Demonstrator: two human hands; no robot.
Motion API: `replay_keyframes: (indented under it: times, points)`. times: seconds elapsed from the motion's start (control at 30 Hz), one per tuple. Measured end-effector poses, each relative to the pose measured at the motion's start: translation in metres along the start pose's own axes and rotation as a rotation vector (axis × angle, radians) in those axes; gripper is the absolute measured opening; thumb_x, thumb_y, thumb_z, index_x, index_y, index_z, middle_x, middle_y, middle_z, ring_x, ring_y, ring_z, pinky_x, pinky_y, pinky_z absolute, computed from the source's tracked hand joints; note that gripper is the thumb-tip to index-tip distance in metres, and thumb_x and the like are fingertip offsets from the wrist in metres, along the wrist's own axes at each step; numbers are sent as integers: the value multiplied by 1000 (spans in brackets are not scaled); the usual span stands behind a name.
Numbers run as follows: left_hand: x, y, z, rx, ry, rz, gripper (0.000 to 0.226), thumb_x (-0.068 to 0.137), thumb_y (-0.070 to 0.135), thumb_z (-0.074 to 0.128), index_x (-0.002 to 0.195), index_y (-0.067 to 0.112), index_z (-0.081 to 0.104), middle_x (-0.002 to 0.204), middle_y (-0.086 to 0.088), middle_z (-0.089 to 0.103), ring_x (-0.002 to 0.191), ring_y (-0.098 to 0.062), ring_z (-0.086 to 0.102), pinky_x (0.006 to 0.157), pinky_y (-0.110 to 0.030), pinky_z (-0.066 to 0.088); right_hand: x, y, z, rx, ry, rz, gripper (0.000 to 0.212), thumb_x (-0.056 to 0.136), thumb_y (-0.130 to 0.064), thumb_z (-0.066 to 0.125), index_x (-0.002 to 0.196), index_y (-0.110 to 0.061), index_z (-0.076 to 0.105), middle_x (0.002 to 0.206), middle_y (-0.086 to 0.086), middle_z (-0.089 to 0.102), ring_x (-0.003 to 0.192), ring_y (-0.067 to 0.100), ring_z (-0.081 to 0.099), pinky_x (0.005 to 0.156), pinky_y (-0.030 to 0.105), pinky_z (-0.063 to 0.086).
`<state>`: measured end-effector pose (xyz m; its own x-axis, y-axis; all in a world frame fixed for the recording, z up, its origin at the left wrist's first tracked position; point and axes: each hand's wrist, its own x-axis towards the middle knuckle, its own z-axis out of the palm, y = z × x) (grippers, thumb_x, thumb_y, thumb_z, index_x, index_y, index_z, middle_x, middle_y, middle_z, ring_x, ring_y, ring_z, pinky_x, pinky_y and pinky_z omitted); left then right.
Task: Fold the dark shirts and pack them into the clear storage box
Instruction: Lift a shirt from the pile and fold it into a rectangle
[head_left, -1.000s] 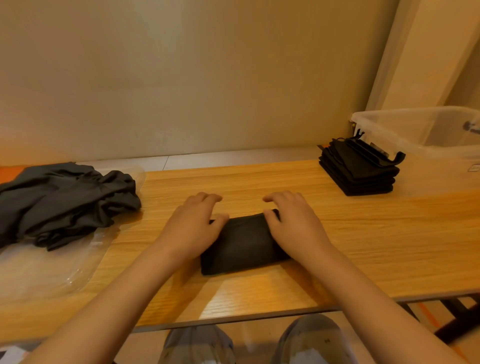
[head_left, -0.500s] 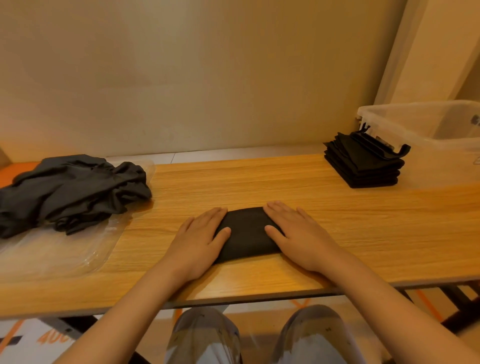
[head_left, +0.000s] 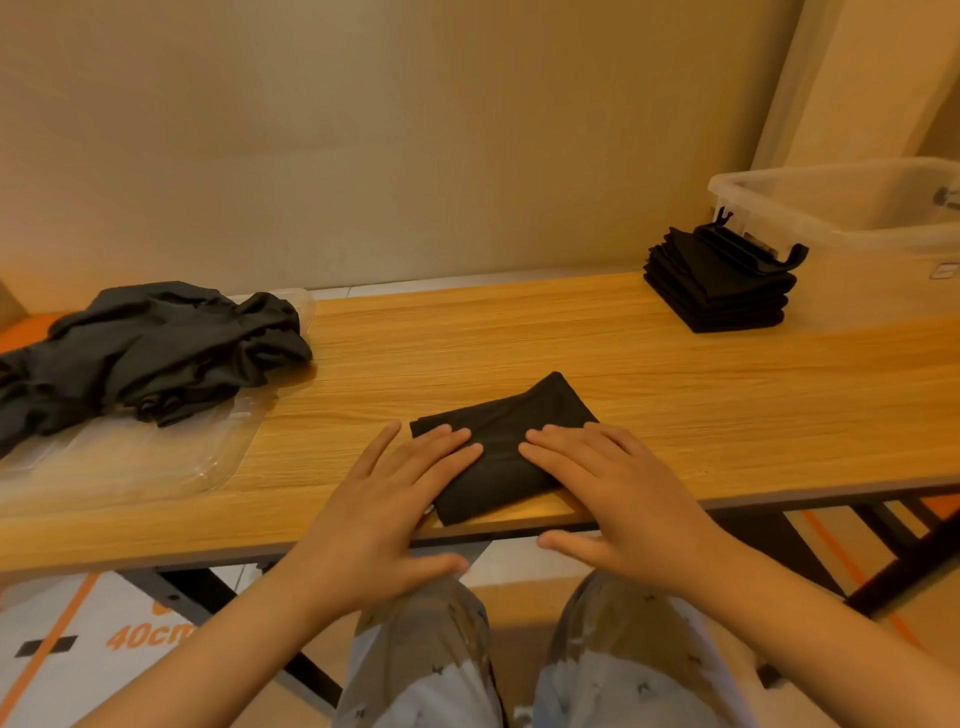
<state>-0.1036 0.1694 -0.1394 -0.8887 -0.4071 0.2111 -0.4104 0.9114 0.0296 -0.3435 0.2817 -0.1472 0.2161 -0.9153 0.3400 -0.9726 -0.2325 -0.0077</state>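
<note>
Flat, fingers straight: left hand (head_left: 384, 514) and right hand (head_left: 618, 499) press folded shirt (head_left: 519, 415). Far right of right hand: box (head_left: 857, 218), stack (head_left: 722, 291) outside beside it. Left of left hand: tray (head_left: 130, 467) holds crumpled pile (head_left: 150, 348).

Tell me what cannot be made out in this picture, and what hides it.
1. Folded shirt, head view: the left hand and right hand cover its near half.
2. Crumpled shirts, head view: the left edge cuts them off; their number is unclear.
3. Clear box, head view: the right edge cuts it off.
</note>
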Motion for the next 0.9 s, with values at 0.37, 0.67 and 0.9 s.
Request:
replay_keyframes:
  times: [0.37,0.67,0.9]
  points:
    - [-11,24,-31,-734,204,-244,29,83,49,50,110,43,59,107,17,64,108,1,53,89,-19,43,-4,-5,-40,641,65,131,25,91,-29,58,115,-37,62,103,-22,65,99,-2,59,79,22,51]
    - [81,-7,-78,-1264,-193,-783,39,86,48,62,110,16,64,105,-7,72,93,-19,69,84,-30,55,51,17,-67,1134,-67,594,17,93,-26,61,109,-24,63,81,-7,72,75,5,69,59,15,50]
    - [86,-23,-49,-1212,-253,-851,21,86,17,69,104,18,58,104,-11,64,87,-17,68,66,-25,60,39,34,-37,817,-82,738,41,83,-33,72,120,-35,53,106,-16,54,90,0,54,61,15,44]
